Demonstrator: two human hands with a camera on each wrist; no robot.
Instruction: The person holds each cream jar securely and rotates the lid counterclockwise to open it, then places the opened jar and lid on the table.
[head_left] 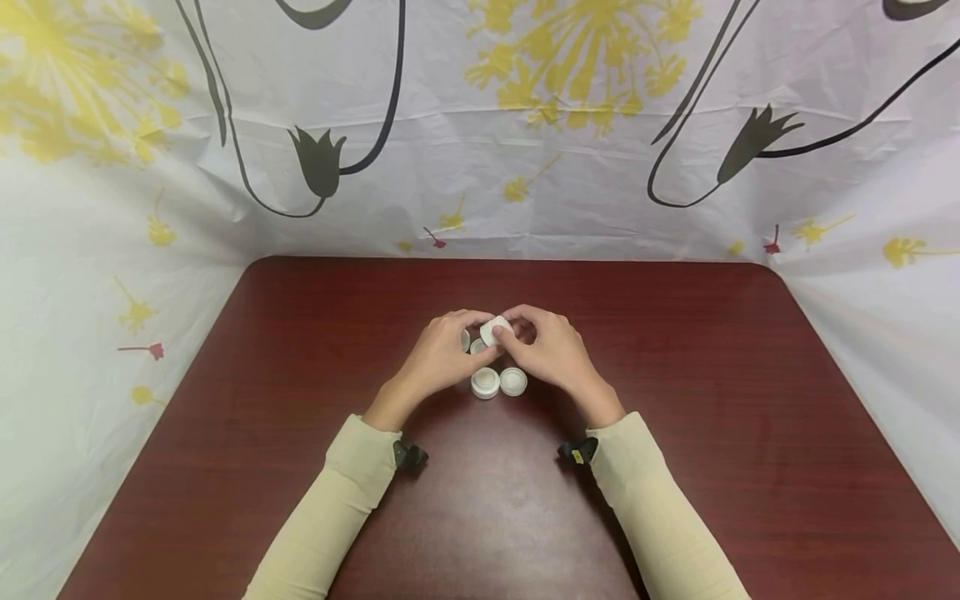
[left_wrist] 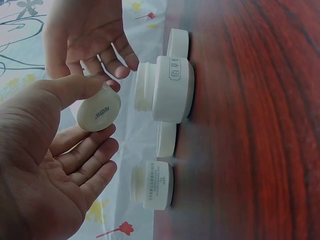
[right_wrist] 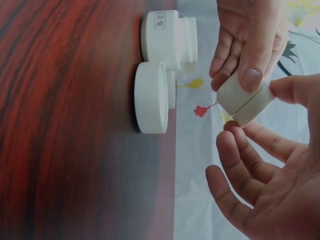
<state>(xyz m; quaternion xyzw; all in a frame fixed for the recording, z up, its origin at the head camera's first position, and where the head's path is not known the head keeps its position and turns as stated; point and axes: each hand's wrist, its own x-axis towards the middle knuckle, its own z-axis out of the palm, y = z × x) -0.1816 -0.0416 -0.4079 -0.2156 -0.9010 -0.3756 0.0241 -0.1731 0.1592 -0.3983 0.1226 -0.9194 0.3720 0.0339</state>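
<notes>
Both hands hold a small white cosmetic jar [head_left: 497,331] off the table. My left hand [head_left: 444,352] grips the jar's body, and its printed base faces the left wrist camera. My right hand [head_left: 553,348] pinches the lid [right_wrist: 255,106] at the rim with thumb and fingertips. A thin seam shows between lid and body in the right wrist view. Just below the hands, an open white jar [head_left: 485,382] stands with its neck bare. Beside it on the right lies a loose round lid [head_left: 513,382].
Farther back, partly covered by the left hand, are another small open jar [left_wrist: 157,185] and a second loose lid [left_wrist: 166,141]. Everything stands on a dark red wooden table [head_left: 675,375]. A patterned white cloth [head_left: 540,192] hangs behind and at both sides.
</notes>
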